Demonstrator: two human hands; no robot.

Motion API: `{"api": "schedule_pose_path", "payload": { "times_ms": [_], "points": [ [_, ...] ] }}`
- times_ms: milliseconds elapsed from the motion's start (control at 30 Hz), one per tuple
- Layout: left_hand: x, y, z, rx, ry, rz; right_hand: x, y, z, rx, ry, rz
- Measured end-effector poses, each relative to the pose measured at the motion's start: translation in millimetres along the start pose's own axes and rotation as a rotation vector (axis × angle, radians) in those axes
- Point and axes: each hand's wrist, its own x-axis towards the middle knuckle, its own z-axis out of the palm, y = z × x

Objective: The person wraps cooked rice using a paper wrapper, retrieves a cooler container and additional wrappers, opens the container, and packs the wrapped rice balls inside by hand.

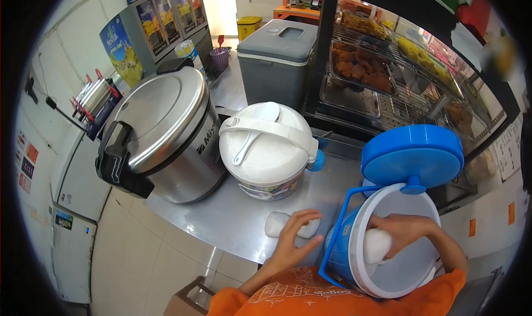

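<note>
My right hand [404,233] reaches inside a blue cooler bucket [341,249] and is closed on a white rounded packet [378,245]. The bucket tilts toward me; its round blue lid [413,155] stands swung up at the far side. Part of another white item shows beneath the held packet, too hidden to name. Over the steel table my left hand [293,241] is open, fingers curved and apart. Close to it lie two white wrapped packets, a left one [276,224] and a right one [310,228], the right one partly behind my fingers.
Beyond my left hand stands a white lidded container [266,155] with a white rice paddle [249,144] on top. A large steel cooker [172,133] is at left, a grey cooler box [277,61] behind. A glass food display [382,66] holds fried pieces at right. The steel table [238,227] ends at the front left.
</note>
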Motion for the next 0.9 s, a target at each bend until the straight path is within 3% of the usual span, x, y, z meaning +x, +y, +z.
{"api": "schedule_pose_path", "payload": {
  "times_ms": [100, 200, 300, 333, 433, 500, 600, 700, 733, 833, 900],
  "points": [
    [5.8, 34.0, 9.8, -0.335, -0.223, 0.046, -33.3, -39.0, -23.1, 0.010, 0.144, -0.018],
    [13.8, 74.1, 19.8, -0.525, -0.451, 0.053, -32.6, -61.7, -9.7, -0.010, 0.367, -0.174],
    [9.5, 64.6, 42.4, -0.528, -0.218, 0.055, -13.3, -79.9, 16.5, 0.089, 0.592, -0.132],
    [10.2, 61.6, 36.7, -0.544, -0.216, 0.029, -8.8, -77.4, 24.7, 0.346, 0.641, -0.101],
    [-0.9, 39.7, 24.3, -0.665, -0.049, -0.102, -1.4, -53.8, 9.3, 0.377, 0.475, -0.076],
    [-14.1, 22.6, 9.0, -0.690, 0.177, -0.187, 4.2, -24.8, -3.4, 0.333, 0.433, -0.022],
    [-31.7, -23.0, -13.1, -0.453, 0.563, -0.239, 10.0, 9.1, -10.0, 0.419, 0.352, 0.013],
    [-58.6, -85.0, -39.4, 0.008, 0.753, -0.343, 6.0, 11.0, -34.4, -0.076, -0.019, -0.064],
    [-67.4, -99.8, -46.4, 0.033, 0.773, -0.418, 9.8, 8.0, -37.2, -0.178, -0.209, -0.061],
    [-88.0, -138.8, -51.0, 0.078, 0.782, -0.595, 31.2, 29.0, 7.9, -0.335, -0.087, -0.129],
    [-95.9, -156.9, -47.7, 0.092, 0.713, -0.650, 43.8, 36.9, 41.9, -0.389, 0.033, -0.001]
  ]
}}
